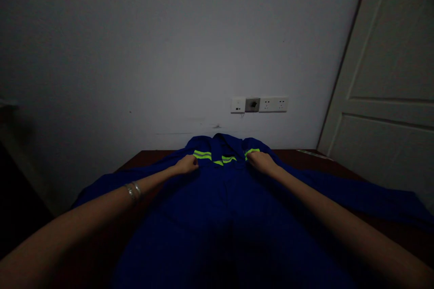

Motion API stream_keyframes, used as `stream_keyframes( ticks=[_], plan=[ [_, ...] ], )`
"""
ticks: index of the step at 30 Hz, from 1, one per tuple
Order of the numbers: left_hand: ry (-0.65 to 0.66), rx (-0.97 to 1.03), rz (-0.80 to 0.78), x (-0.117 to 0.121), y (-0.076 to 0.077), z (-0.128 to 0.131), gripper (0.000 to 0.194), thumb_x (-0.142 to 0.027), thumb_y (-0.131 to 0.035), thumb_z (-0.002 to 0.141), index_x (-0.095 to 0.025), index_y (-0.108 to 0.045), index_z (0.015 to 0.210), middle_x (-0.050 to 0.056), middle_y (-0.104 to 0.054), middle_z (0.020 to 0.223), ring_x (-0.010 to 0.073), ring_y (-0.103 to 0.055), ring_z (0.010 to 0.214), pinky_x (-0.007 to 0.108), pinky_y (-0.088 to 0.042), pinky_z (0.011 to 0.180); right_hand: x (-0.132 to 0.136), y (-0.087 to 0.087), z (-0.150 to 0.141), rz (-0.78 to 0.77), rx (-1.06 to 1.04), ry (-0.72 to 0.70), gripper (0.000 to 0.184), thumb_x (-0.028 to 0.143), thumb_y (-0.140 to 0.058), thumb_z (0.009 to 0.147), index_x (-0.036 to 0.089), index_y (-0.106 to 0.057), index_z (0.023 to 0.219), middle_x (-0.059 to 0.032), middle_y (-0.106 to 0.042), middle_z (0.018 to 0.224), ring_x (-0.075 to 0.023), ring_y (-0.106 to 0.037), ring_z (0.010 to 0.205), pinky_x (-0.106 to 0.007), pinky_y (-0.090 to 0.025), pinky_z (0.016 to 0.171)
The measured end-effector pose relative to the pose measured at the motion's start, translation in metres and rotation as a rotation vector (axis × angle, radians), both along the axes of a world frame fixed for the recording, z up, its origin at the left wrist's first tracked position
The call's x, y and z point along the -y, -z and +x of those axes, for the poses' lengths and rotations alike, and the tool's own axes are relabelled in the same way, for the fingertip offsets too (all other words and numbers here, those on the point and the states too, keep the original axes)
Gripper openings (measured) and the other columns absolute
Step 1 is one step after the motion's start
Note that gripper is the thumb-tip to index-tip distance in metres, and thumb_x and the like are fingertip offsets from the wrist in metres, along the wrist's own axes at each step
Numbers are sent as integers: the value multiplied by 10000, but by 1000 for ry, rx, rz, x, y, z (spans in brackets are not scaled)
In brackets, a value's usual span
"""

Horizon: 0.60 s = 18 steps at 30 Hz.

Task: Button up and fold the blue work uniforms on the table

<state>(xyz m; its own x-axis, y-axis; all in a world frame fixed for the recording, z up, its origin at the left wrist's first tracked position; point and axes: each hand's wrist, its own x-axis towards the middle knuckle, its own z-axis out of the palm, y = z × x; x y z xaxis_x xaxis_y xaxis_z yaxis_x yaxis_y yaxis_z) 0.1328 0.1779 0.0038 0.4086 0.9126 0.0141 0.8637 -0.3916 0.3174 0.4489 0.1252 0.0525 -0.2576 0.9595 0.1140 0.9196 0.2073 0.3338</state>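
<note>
1. Low in the centre of the frame, the blue work garment (220,198) lies spread on the dark wooden surface (149,159), its collar (220,144) toward the wall and its body running down toward me.
2. My hands are apart, one on each side of the collar, and both seem clamped on the cloth. My left hand (186,165) sits at the yellow-green reflective band (202,155), and my right hand (261,161) sits at the matching stretch of band opposite.
3. Both grips sit at about the same height, which should keep the pull even across the shoulders. A small pinch of cloth seems better than a fistful, as it drags fewer creases into the front.
4. The right-hand sleeve (366,194) reaches toward the right edge of the frame, and the other sleeve (111,185) runs out beneath my left forearm. Both lie loose, so an uneven pull could easily shift them.
5. Two bracelets (133,192) on my left wrist hang close above the cloth and could catch it if my wrist drops.
</note>
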Motion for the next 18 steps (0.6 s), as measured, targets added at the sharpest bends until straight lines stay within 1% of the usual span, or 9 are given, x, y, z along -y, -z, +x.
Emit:
stream_keyframes(
  ticks=[3, 5, 8, 10, 13, 16, 18],
  plan=[
    [49, -29, 108, -21, 5, 18, 184, -192, -499, 756, -136, -665, 808, 60, -675, 816, 165, -627, 768, 203, -447, 655, -26, 10, -16, -34, 22, -68, 293, 178, -336, 886, 143, -619, 953, -132, -637, 995, -222, -618, 899, -280, -455, 694],
    [86, -66, 142, -34, 8, 30, 198, -180, -502, 757, -147, -662, 869, 67, -676, 874, 177, -623, 829, 212, -449, 692, -40, 18, -23, -49, 28, -104, 283, 167, -349, 882, 151, -624, 946, -127, -633, 998, -217, -611, 908, -278, -458, 703],
    [140, -129, 177, -53, 10, 47, 260, -174, -480, 776, -170, -631, 988, 82, -663, 965, 198, -616, 892, 239, -462, 715, -61, 26, -29, -45, 34, -141, 293, 152, -336, 884, 159, -611, 986, -137, -601, 1055, -235, -569, 995, -295, -465, 721],
    [165, -169, 214, -66, 9, 59, 296, -182, -453, 799, -193, -594, 1060, 89, -640, 1027, 211, -606, 933, 264, -471, 731, -76, 29, -31, -57, 32, -170, 302, 138, -333, 879, 170, -598, 1020, -139, -576, 1104, -244, -541, 1042, -306, -469, 729],
    [201, -237, 302, -85, 5, 75, 300, -215, -407, 842, -217, -554, 1104, 96, -597, 1082, 219, -601, 947, 294, -480, 737, -99, 30, -34, -117, 20, -209, 313, 127, -338, 869, 185, -593, 1041, -129, -564, 1145, -237, -563, 1016, -311, -470, 737],
    [299, -282, 374, -103, 2, 91, 305, -233, -388, 858, -225, -536, 1125, 95, -547, 1151, 217, -594, 961, 293, -486, 727, -120, 33, -36, -185, 17, -216, 300, 145, -367, 857, 189, -602, 1038, -119, -592, 1124, -234, -594, 973, -309, -472, 732],
    [389, -302, 368, -113, 0, 100, 324, -217, -403, 846, -232, -526, 1145, 87, -514, 1220, 215, -572, 1011, 282, -484, 739, -131, 36, -35, -229, 21, -219, 290, 158, -400, 841, 197, -603, 1044, -114, -618, 1091, -237, -603, 963, -308, -474, 725]
  ],
)
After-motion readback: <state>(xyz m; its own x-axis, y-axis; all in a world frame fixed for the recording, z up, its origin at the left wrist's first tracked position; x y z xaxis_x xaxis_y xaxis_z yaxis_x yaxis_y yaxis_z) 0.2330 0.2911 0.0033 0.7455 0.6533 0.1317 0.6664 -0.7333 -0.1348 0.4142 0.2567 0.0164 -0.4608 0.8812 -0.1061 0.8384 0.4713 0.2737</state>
